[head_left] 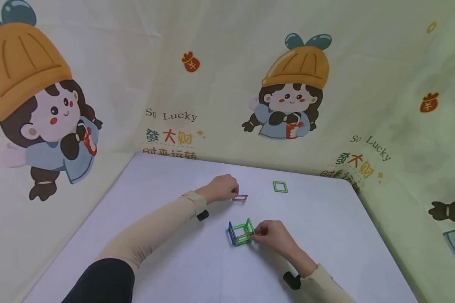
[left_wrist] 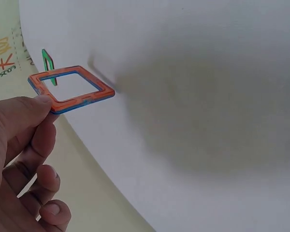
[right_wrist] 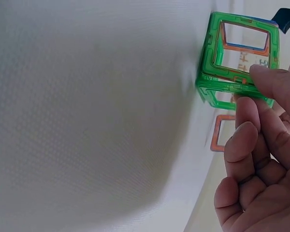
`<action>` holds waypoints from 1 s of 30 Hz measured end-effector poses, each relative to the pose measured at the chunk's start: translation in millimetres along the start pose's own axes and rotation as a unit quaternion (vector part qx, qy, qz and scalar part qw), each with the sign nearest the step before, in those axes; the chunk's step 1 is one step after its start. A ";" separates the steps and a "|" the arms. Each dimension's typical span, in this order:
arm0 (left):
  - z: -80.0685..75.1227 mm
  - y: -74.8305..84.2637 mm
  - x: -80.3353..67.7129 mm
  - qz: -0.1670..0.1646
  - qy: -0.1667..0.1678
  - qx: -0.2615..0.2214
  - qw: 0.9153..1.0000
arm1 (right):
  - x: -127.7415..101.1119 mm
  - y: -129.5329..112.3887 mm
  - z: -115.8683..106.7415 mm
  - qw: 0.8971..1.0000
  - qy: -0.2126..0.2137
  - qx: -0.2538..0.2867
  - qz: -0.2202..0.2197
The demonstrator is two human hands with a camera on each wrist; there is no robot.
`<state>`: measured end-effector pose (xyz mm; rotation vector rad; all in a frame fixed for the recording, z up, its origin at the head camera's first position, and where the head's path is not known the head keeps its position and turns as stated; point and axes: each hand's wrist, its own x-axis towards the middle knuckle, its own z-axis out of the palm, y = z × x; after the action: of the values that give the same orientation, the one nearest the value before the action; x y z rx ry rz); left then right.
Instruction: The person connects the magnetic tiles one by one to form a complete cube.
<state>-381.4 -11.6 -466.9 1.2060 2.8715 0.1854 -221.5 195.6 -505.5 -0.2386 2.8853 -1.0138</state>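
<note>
Reaching out over the table, my left hand [head_left: 221, 187] pinches a square magnetic tile [left_wrist: 82, 100], orange on one face and blue on the other, between thumb and fingers. The tile is held nearly flat. Nearer to me, my right hand [head_left: 274, 237] pinches the right side of a partly built box of magnetic tiles [head_left: 243, 242]. That box has green tiles and one upright blue tile [head_left: 232, 233] on its left, and its top is open. In the right wrist view, my thumb lies against a green tile [right_wrist: 211, 53].
Another green square tile [head_left: 280, 192] lies toward the back of the white table [head_left: 189, 269], right of my left hand. A patterned cloth [head_left: 220, 92] hangs behind and beside the table. Black wrist devices [head_left: 292, 280] sit on both wrists.
</note>
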 end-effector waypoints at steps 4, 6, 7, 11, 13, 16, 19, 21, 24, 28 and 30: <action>-1.0 0.1 -8.0 -0.009 0.000 -0.011 1.000 | -1.0 -1.4 1.0 1.000 0.001 0.002 -0.009; -2.7 1.8 -11.9 -0.011 0.001 -0.020 1.000 | -1.6 -2.6 1.0 1.000 0.001 0.001 -0.011; -3.6 3.0 -13.8 -0.011 0.001 -0.024 1.000 | -1.6 -3.1 1.1 1.000 0.001 0.001 -0.011; -8.8 10.2 -21.2 -0.007 -0.006 -0.039 0.999 | -1.6 -6.0 0.9 1.000 0.001 0.000 -0.011; -11.1 14.1 -25.1 -0.005 -0.013 -0.043 0.999 | -1.5 -6.9 0.9 1.000 0.000 0.001 -0.012; -13.4 19.2 -31.5 -0.007 -0.025 -0.050 0.998 | -1.9 -7.6 1.2 1.000 -0.001 0.001 -0.016; -14.4 22.7 -37.2 -0.013 -0.032 -0.056 0.998 | -2.5 -7.8 1.5 1.000 -0.003 0.002 -0.021; -14.3 24.3 -40.2 -0.019 -0.036 -0.062 0.997 | -2.7 -7.8 1.8 1.000 -0.005 0.004 -0.022; -14.1 26.8 -43.4 -0.023 -0.040 -0.066 0.997 | -2.9 -8.0 1.8 1.000 -0.008 0.007 -0.021; -12.9 32.8 -47.7 -0.023 -0.042 -0.068 0.997 | -2.9 -8.0 1.2 1.000 -0.016 0.006 -0.021; -11.7 35.1 -49.3 -0.021 -0.041 -0.066 0.997 | -2.7 -8.3 0.6 0.999 -0.020 0.003 -0.025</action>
<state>-322.7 -23.6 -452.4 1.1032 2.7633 0.3125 -217.8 189.4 -500.7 -0.3281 2.8538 -1.0147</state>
